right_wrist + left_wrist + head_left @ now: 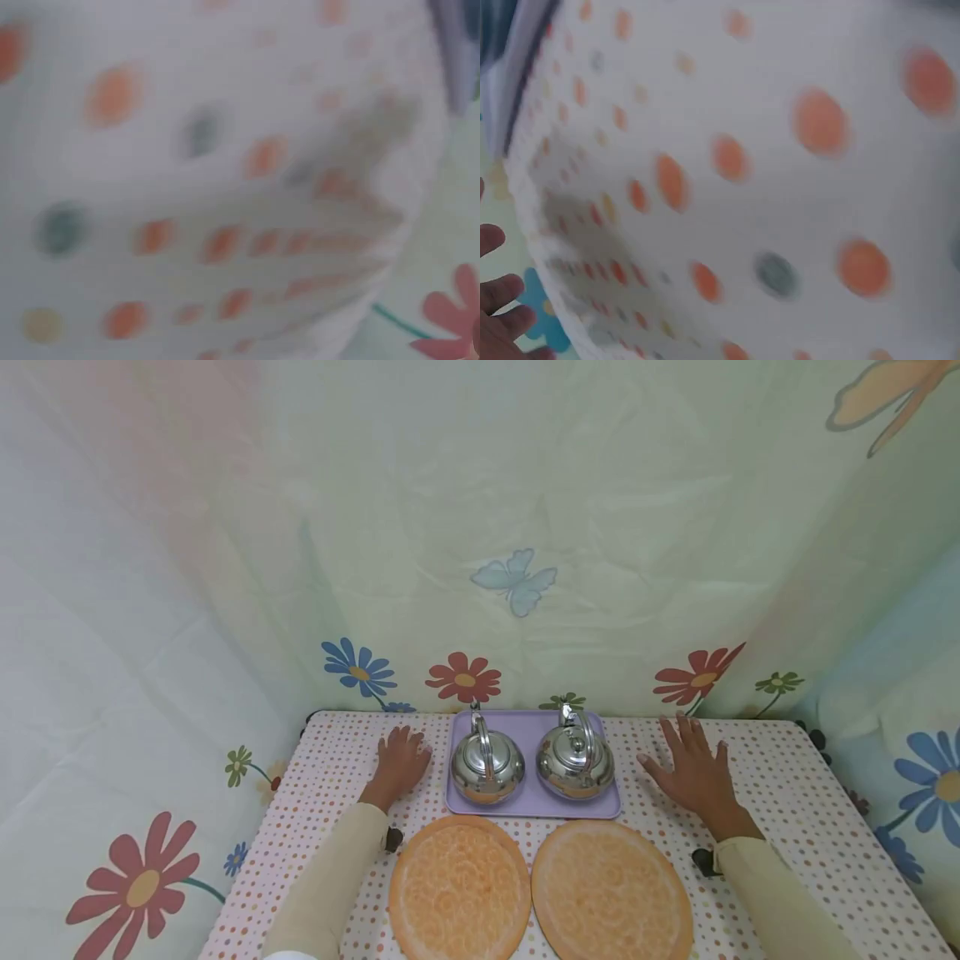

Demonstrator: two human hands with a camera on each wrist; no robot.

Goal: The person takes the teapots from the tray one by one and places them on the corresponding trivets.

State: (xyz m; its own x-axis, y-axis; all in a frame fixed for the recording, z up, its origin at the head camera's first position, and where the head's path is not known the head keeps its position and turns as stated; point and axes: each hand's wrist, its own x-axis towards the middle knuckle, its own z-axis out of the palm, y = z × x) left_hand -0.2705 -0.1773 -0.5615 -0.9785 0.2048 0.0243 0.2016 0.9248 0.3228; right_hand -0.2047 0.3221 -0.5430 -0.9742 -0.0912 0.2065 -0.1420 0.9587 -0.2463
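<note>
The left hand (403,760) and the right hand (693,768) hold nothing; both are spread above the pink-and-white dotted tablecloth (795,802), the right with thumb well apart, the left's fingers looser. Between them, side by side, stand the left round silver metal kettle (487,777) and the right round silver metal kettle (575,772), upright on a lilac rectangular tray (531,807). They should handle as stiff, sturdy bodies, slick on their polished sides; whether they are heavy cannot be told, since the contents are hidden. The arched metal handles over their tops look the surest hold, and the loose-looking lids may slip if tilted. Both are squat and mirror-bright, reflecting orange low down, spouts toward the floral backdrop (450,485). Nearer the person lie two round orange patterned mats (459,893).
</note>
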